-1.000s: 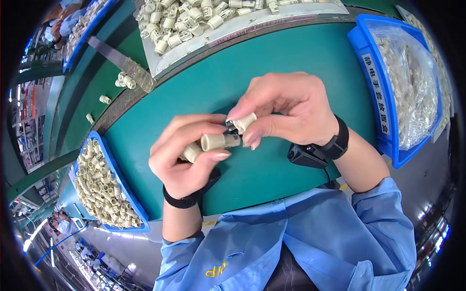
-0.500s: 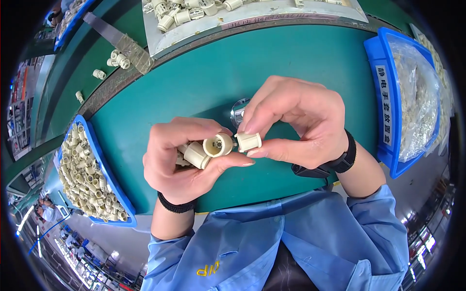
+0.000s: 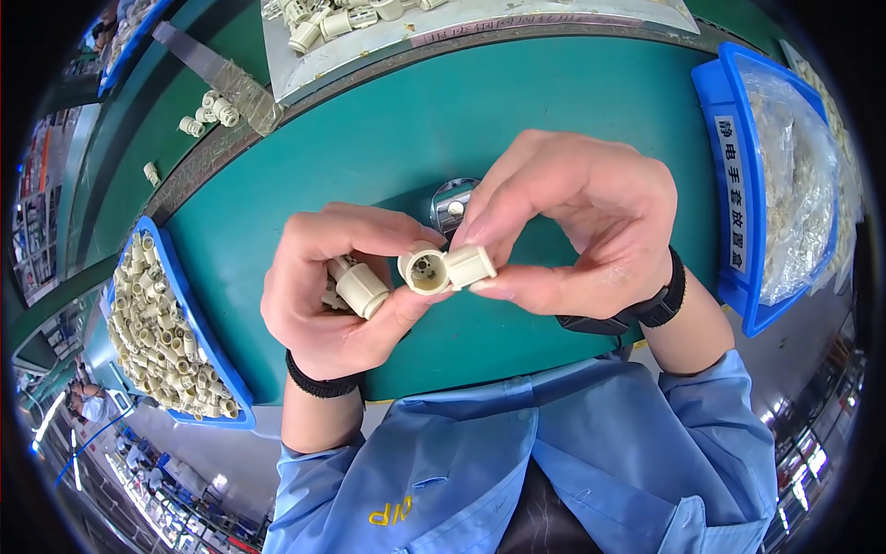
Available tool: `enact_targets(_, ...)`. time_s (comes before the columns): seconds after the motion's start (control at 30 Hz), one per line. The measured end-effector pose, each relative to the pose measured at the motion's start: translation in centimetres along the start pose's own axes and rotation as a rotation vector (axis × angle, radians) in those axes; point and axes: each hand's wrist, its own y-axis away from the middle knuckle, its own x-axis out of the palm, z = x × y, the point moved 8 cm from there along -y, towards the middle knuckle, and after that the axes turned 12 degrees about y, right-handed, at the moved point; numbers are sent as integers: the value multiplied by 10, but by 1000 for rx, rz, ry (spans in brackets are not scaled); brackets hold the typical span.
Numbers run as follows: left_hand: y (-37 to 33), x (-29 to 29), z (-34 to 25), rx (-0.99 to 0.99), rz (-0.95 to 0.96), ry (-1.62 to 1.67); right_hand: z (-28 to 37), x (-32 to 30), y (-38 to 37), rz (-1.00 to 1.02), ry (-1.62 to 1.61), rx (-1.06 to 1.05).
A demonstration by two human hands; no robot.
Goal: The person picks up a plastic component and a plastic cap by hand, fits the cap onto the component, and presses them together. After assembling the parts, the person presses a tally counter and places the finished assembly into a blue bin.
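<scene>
Between the thumb and forefinger of my left hand [image 3: 318, 291] is a cream plastic socket [image 3: 420, 269], its round open end showing dark contacts inside. More cream plastic pieces [image 3: 361, 289] are tucked in the same palm, partly hidden by the fingers. My right hand [image 3: 591, 217] pinches a smaller ribbed cream plastic sleeve [image 3: 472, 266] by thumb and fingertips. That sleeve's left end meets the socket's rim; whether it is inserted, I cannot tell. Just behind the fingertips, a shiny metal round object [image 3: 452, 205] stands on the green mat, partly covered by my right hand.
A blue bin [image 3: 205, 337] heaped with cream plastic parts stands at the left. Another blue bin [image 3: 732, 198] at the right holds a clear plastic bag. Along the far edge lies a metal tray [image 3: 388, 57] of parts. A few loose pieces [image 3: 221, 111] sit beyond the green table [image 3: 554, 83].
The sleeve in my right hand has come up against the socket, closing the small gap between them. My left hand has shifted slightly left and the socket is turned more toward the sleeve.
</scene>
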Motion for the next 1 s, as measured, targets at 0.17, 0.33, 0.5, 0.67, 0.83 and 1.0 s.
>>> enact_targets(0.17,-2,-2,-1,-2,120,-114,6,2,-1,29,97,-19)
enact_targets(0.33,-5,3,-7,55,203,-199,10,2,1,43,164,-22)
enact_targets(0.5,-5,5,-8,75,262,-195,11,3,0,43,150,-45)
enact_targets(0.67,-8,7,-11,92,289,-262,3,4,2,49,103,53)
enact_targets(0.83,-8,9,-14,129,305,-399,-6,4,6,-1,59,203)
enact_targets(1.0,-8,12,-18,188,305,-482,-13,7,10,-6,63,306)
